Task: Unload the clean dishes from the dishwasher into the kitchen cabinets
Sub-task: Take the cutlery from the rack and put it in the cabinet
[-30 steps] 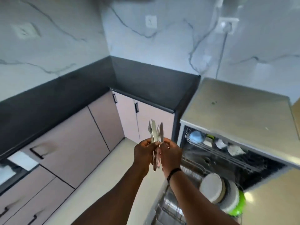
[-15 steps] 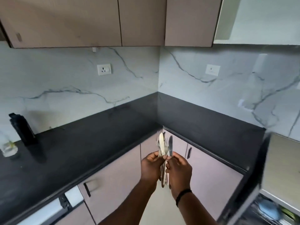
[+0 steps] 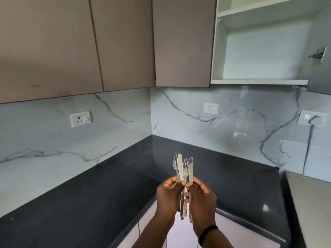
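Observation:
A bundle of steel cutlery (image 3: 184, 169), two forks and two knives, stands upright with tips up in front of me. My left hand (image 3: 168, 197) grips the left side of the handles. My right hand (image 3: 202, 201), with a black band at the wrist, pinches the right side, thumb on a knife. Both hands are held over the corner of the black counter (image 3: 89, 203). An open wall cabinet (image 3: 259, 81) with white shelves is at the upper right. The dishwasher's steel top (image 3: 311, 203) shows at the right edge; its racks are out of view.
Closed brown wall cabinets (image 3: 123, 43) hang above the corner. The marble backsplash carries sockets (image 3: 80, 119), one with a plugged cable (image 3: 310, 120) running down at the right. Pale base cabinet doors (image 3: 180, 235) sit below the counter.
My view has swung up from the dishwasher and lower cabinets to the counter corner and wall cabinets. Both hands keep holding the cutlery upright, now higher, over the counter.

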